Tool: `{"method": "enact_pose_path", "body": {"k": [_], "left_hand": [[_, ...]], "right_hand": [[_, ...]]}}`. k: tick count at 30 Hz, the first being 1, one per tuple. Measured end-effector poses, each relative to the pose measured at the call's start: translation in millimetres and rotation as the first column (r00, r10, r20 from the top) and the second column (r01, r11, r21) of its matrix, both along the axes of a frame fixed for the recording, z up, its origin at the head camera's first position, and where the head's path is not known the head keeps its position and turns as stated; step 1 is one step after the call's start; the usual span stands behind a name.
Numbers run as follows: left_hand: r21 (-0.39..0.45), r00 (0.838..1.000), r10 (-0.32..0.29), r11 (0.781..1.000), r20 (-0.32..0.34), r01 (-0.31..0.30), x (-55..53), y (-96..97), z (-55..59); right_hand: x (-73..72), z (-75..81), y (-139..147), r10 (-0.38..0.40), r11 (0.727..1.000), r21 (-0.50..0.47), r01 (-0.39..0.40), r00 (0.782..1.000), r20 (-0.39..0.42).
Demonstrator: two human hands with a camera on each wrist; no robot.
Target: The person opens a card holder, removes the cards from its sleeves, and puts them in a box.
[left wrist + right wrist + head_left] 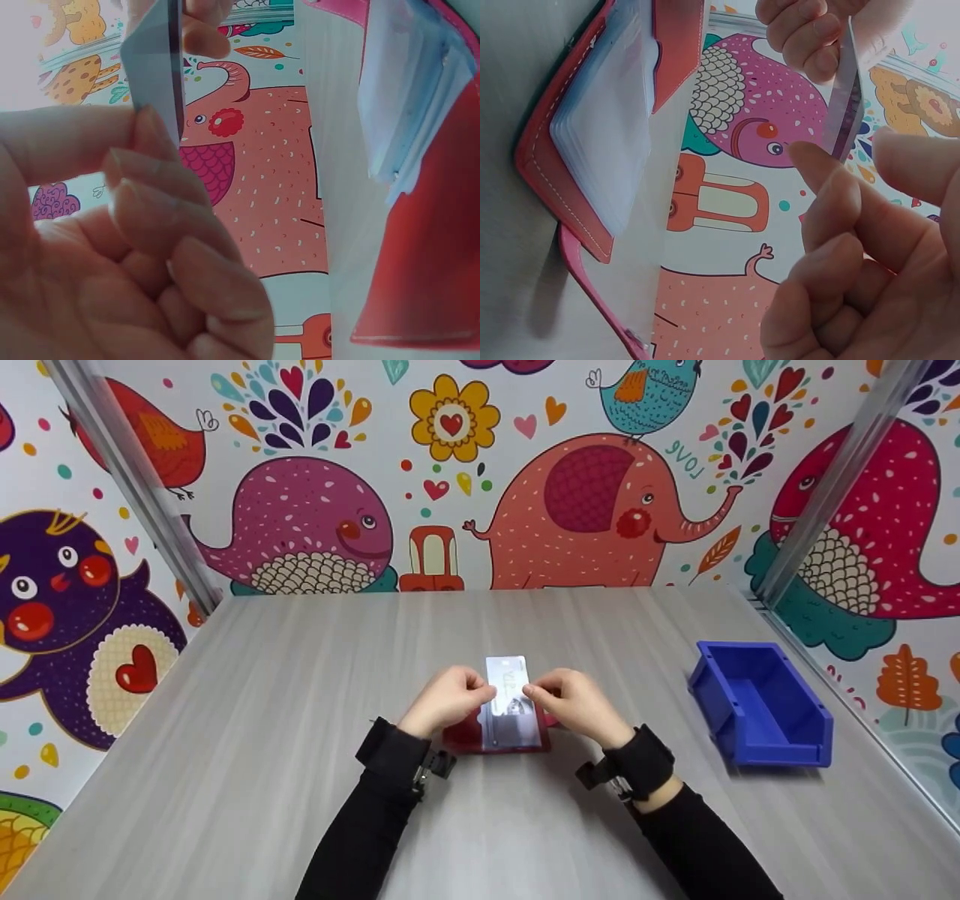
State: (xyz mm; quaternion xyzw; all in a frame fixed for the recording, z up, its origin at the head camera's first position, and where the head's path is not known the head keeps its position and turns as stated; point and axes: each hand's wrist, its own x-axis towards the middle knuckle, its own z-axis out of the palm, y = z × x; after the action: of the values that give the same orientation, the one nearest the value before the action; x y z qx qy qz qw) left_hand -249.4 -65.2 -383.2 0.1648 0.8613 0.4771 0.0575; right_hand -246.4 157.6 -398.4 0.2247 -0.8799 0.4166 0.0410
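Note:
My left hand [450, 697] pinches a pale, shiny card [507, 675] at its left edge, between thumb and fingertips. At the card's right edge is my right hand [577, 705]. In the right wrist view its thumb [915, 161] and index finger [817, 169] are parted, with the card's edge between them and the other fingers loosely bent. Below the card, a red card holder [461, 735] lies spread on the table. Clear plastic sleeves [604, 142] fill its middle, and a pink strap [592, 285] sticks out from its side.
A blue plastic bin [765, 712] stands on the table [285, 720] to the right of my right hand. Walls with printed cartoon animals [592, 517] rise at the back and both sides, with metal posts [135, 487] at the corners.

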Motion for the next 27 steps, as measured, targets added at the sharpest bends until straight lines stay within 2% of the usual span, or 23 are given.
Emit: {"method": "enact_pose_path", "body": {"k": [6,14,18,27], "left_hand": [[0.001,0.999,0.01,1.0,0.032,-0.01,1.6,1.6,-0.6],[-0.013,0.999,0.02,1.0,0.036,-0.019,3.0,4.2,0.4],[-0.021,1.0,0.016,1.0,0.018,-0.016,3.1,4.3,-0.2],[-0.051,0.999,0.018,0.999,-0.04,-0.02,2.1,4.8,-1.7]], "right_hand": [[1.2,0.8,-0.6,-0.016,1.0,0.004,0.016,1.0,-0.008],[2.1,0.8,-1.8,-0.036,0.999,-0.017,0.035,0.999,-0.021],[2.7,0.0,-2.3,-0.037,0.999,-0.032,0.037,0.999,-0.006],[3.4,0.3,-1.5,-0.039,0.993,-0.109,0.048,0.996,0.084]]}}
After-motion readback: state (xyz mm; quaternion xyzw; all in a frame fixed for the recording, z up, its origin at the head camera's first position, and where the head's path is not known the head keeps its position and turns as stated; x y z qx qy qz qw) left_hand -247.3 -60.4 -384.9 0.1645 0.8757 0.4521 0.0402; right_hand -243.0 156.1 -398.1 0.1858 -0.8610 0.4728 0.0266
